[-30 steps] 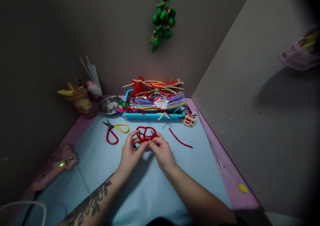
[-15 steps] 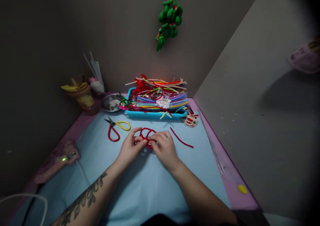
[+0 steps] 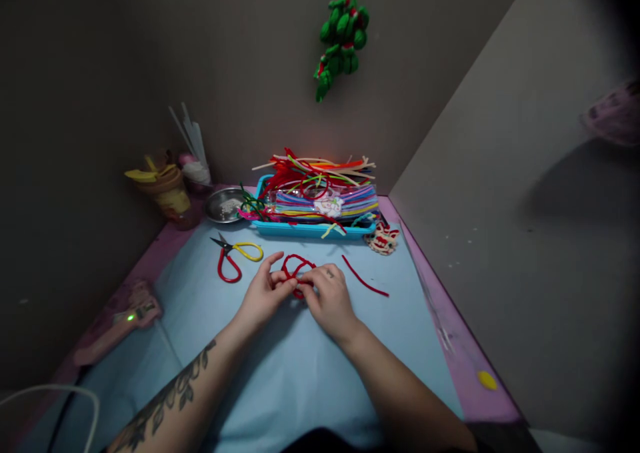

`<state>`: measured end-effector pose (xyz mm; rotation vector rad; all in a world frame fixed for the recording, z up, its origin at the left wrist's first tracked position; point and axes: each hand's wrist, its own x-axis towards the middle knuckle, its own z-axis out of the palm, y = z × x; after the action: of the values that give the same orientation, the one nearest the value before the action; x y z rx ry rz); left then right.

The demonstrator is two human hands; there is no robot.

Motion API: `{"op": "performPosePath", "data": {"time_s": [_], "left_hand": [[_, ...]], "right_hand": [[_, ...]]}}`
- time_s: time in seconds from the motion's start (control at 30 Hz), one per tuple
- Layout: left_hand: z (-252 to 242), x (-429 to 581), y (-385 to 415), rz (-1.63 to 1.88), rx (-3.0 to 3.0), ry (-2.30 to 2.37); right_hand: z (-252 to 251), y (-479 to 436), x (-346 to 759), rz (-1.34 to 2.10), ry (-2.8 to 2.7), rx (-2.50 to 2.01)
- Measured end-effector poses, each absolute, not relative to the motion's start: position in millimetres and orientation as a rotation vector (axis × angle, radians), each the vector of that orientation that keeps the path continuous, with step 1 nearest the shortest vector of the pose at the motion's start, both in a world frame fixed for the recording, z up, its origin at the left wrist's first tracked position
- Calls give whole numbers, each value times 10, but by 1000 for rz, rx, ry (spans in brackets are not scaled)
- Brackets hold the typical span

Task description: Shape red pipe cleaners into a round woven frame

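Note:
Between both hands is a red pipe cleaner shape [image 3: 299,259], bent into a ring with curved strands inside. My left hand [image 3: 266,286] pinches its lower left side between thumb and fingers, the index finger raised. On the right side, my right hand [image 3: 326,294] grips the shape with thumb and fingertips; its lower part is partly hidden by the fingers. A loose red pipe cleaner [image 3: 365,279] lies right of my right hand. Scissors [image 3: 229,256] with one red and one yellow handle rest, blades parted, to the left of my left hand.
A blue tray [image 3: 315,230] full of colourful pipe cleaners stands at the back. Beside it are a metal dish [image 3: 220,207] and a beige-and-red face ornament [image 3: 383,239]. A pink glue gun [image 3: 120,326] with a green light lies left. Tweezers [image 3: 435,313] lie along the right edge.
The view has shifted very slightly. My left index finger is raised a little more off the red shape; both hands keep their hold on it.

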<state>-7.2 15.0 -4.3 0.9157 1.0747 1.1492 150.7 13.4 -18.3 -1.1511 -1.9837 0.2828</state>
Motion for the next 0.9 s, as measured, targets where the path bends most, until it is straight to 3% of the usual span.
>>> {"op": "performPosePath", "data": {"time_s": [0.33,0.67,0.77,0.9], "left_hand": [[-1,-66,102,1121,979,1226],[0,-169,166,1295,1022,1341],[33,-153,118,1189,1165,1388],[49,-174,111,1303,1542,1441]], "right_hand": [[-194,91,1475,217,-2023,-1146],[-180,133,1468,467,-1658,-1237],[-176,123,1456,459,-1643,-1236],[-173,121,1466,455,-1727,-1184]]}}
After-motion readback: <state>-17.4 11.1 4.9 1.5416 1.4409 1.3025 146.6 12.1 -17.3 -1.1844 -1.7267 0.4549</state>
